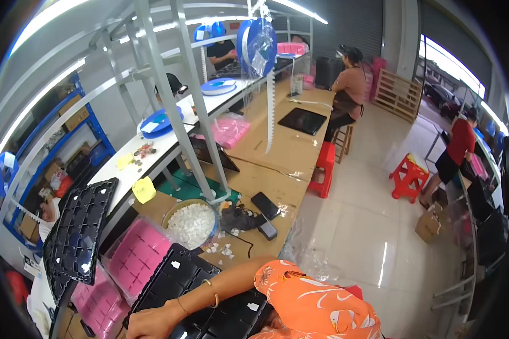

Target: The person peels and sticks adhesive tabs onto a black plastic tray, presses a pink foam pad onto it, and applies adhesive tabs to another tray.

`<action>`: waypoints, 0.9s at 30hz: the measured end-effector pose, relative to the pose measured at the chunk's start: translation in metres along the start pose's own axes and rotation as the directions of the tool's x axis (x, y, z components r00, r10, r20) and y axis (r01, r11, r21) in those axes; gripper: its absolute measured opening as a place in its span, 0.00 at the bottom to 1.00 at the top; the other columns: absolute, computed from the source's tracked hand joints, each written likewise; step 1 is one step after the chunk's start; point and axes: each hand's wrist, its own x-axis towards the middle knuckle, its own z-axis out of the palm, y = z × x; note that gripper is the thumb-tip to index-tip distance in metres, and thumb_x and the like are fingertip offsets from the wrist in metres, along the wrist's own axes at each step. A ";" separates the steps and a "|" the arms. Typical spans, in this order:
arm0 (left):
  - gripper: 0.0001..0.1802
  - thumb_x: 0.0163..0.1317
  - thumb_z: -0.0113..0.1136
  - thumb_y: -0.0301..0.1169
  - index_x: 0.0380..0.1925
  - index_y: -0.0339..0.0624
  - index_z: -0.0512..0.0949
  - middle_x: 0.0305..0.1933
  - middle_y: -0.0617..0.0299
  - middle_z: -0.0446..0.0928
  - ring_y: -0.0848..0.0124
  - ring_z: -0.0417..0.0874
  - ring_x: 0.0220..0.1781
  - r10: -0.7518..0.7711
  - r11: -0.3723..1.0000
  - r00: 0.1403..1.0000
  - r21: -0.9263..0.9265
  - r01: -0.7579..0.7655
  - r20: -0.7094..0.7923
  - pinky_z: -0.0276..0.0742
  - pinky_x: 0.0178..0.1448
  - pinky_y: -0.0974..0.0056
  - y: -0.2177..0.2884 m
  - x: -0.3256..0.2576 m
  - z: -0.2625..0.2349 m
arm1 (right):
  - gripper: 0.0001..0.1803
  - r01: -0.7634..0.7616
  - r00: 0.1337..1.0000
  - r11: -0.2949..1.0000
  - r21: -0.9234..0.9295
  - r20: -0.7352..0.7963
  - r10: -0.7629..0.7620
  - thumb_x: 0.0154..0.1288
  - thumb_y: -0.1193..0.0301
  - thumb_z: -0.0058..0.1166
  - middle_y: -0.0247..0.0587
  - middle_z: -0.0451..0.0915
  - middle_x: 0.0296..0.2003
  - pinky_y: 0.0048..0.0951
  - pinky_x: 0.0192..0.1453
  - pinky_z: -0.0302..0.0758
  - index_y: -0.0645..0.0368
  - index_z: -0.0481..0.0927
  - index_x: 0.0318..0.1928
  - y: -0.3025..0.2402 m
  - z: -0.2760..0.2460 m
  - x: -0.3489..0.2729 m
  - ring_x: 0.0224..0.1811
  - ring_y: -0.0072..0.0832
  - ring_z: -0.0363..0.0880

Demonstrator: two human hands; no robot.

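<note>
At the lower left of the frame, the right hand (pixel 152 323) rests fingers-down on the near edge of a black compartment tray (pixel 201 294), apparently steadying it; its grip cannot be judged. The left hand is out of view. Just above, a bowl of white parts (pixel 191 224) sits within reach, beside pink trays (pixel 136 254).

Small assembly workshop, factory floor. Long cardboard-topped workbench (pixel 277 169) under a metal frame with strip lights, blue component tape reels (pixel 257 45) hung above, stacks of black moulded trays (pixel 79 231) and pink trays (pixel 136 254), bowl of small white parts (pixel 191 223). Workers seated along the line on red plastic stools (pixel 408 176), blue storage racks (pixel 68 124), wooden pallet (pixel 398 93), roller shutter door.
</note>
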 end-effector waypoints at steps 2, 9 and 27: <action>0.10 0.76 0.51 0.27 0.52 0.38 0.76 0.41 0.60 0.77 0.71 0.73 0.35 0.016 1.000 0.994 0.014 -0.015 -0.105 0.68 0.41 0.65 0.013 -0.066 0.019 | 0.07 0.044 0.994 0.999 -0.011 -0.104 -0.045 0.66 0.70 0.63 0.48 0.86 0.37 0.41 0.43 0.79 0.61 0.85 0.38 0.005 0.004 -0.004 0.39 0.41 0.85; 0.09 0.79 0.48 0.25 0.53 0.33 0.73 0.35 0.62 0.72 0.78 0.66 0.24 0.281 0.956 0.815 0.078 -0.282 -0.506 0.61 0.29 0.71 0.093 -0.297 0.025 | 0.21 0.009 0.951 1.000 0.028 -0.311 0.000 0.70 0.63 0.64 0.53 0.85 0.48 0.41 0.51 0.82 0.58 0.79 0.59 -0.011 0.012 0.015 0.48 0.44 0.85; 0.30 0.79 0.39 0.52 0.37 0.35 0.79 0.26 0.56 0.71 0.60 0.71 0.28 0.150 0.976 0.975 -0.136 -0.173 -0.161 0.67 0.36 0.59 0.075 -0.325 0.017 | 0.26 -0.210 0.966 0.939 0.272 -0.090 0.242 0.76 0.65 0.59 0.40 0.75 0.62 0.33 0.62 0.78 0.57 0.72 0.70 -0.037 0.021 0.032 0.62 0.28 0.76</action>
